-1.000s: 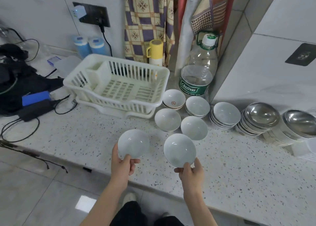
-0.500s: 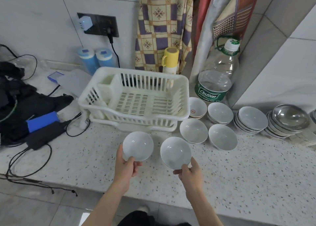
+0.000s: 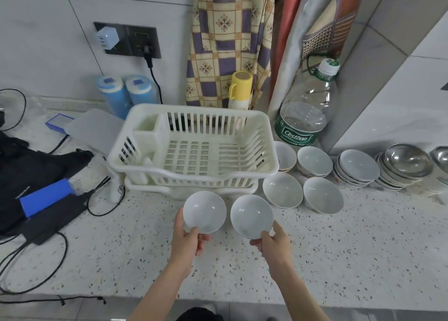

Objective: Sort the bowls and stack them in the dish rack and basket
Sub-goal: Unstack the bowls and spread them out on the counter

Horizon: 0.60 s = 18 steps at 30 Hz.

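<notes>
My left hand (image 3: 188, 242) grips a white bowl (image 3: 204, 211) by its near rim, tilted toward me. My right hand (image 3: 272, 244) holds a second white bowl (image 3: 251, 216) the same way, right beside the first. Both bowls hang just in front of the white plastic dish rack (image 3: 194, 175), which holds no dishes. On the counter to the right lie two single white bowls (image 3: 282, 189) (image 3: 322, 194), small stacks of white bowls (image 3: 315, 161) (image 3: 357, 168) and stacked steel bowls (image 3: 407, 161).
A large water bottle (image 3: 305, 112) and a yellow cup (image 3: 240, 90) stand behind the rack. Left of it lie black cables (image 3: 101, 199), a blue box (image 3: 46, 195), dark cloth and two blue containers (image 3: 126, 95). The speckled counter's front edge (image 3: 218, 299) runs below my wrists.
Both hands have carried their bowls forward and closer together, nearer the rack's front edge. My view has shifted left and toward the rack.
</notes>
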Each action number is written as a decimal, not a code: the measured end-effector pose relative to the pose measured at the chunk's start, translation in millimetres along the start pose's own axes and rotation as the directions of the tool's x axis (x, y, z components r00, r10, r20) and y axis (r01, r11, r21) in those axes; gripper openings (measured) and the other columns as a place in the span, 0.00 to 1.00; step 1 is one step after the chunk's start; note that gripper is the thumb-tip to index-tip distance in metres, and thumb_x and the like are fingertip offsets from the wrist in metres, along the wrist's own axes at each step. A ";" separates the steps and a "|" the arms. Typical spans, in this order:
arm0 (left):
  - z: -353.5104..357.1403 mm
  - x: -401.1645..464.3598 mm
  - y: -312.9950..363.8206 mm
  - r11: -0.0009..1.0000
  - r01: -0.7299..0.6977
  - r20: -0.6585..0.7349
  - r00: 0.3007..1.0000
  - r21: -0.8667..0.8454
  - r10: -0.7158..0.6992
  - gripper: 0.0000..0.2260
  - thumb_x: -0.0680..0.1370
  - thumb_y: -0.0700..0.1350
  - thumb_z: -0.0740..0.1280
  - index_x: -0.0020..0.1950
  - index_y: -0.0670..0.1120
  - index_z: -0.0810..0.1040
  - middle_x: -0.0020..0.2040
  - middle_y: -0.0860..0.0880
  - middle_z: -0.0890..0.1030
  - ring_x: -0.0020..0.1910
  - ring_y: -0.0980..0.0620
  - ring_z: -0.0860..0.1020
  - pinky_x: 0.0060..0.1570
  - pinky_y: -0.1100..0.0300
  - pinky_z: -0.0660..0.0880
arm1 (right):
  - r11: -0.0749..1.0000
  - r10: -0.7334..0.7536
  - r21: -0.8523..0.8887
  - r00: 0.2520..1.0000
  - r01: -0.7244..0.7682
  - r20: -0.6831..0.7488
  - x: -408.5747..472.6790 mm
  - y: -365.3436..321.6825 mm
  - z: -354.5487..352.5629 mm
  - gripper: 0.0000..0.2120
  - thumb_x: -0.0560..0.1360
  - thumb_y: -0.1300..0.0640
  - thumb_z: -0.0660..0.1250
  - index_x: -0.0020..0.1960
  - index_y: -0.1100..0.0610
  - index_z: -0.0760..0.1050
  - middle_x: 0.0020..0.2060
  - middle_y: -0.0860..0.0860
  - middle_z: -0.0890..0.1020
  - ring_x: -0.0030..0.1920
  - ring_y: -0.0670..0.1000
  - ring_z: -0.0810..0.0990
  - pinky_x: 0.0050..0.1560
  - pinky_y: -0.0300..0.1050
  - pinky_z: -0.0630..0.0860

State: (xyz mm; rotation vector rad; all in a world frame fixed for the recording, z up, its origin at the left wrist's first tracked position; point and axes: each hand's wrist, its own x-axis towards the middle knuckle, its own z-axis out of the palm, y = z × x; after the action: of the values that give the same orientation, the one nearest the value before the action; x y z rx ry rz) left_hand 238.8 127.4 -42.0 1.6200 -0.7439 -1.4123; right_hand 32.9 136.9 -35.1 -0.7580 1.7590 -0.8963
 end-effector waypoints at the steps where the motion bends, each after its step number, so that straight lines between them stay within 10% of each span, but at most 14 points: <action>1: -0.5 1.1 0.3 1.000 0.001 0.003 1.000 0.000 -0.001 0.28 0.80 0.35 0.59 0.67 0.68 0.65 0.46 0.41 0.84 0.31 0.53 0.82 0.21 0.61 0.66 | 1.000 0.001 0.000 1.000 -0.001 -0.006 0.8 -0.2 1.1 0.26 0.76 0.67 0.56 0.70 0.49 0.70 0.34 0.58 0.84 0.24 0.42 0.76 0.25 0.34 0.71; 18: -5.3 14.1 1.0 1.000 0.019 0.040 0.999 0.005 -0.019 0.28 0.81 0.35 0.59 0.67 0.68 0.64 0.39 0.37 0.83 0.24 0.57 0.76 0.20 0.64 0.65 | 0.998 0.034 0.054 0.999 -0.033 -0.019 12.0 -5.2 13.5 0.29 0.75 0.69 0.55 0.72 0.49 0.67 0.29 0.56 0.83 0.22 0.41 0.75 0.23 0.35 0.69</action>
State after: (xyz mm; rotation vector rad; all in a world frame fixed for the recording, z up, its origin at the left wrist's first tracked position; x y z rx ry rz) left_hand 246.8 115.9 -47.8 1.6102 -0.7567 -1.4612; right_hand 42.2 121.3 -39.8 -0.6854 1.7531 -0.9277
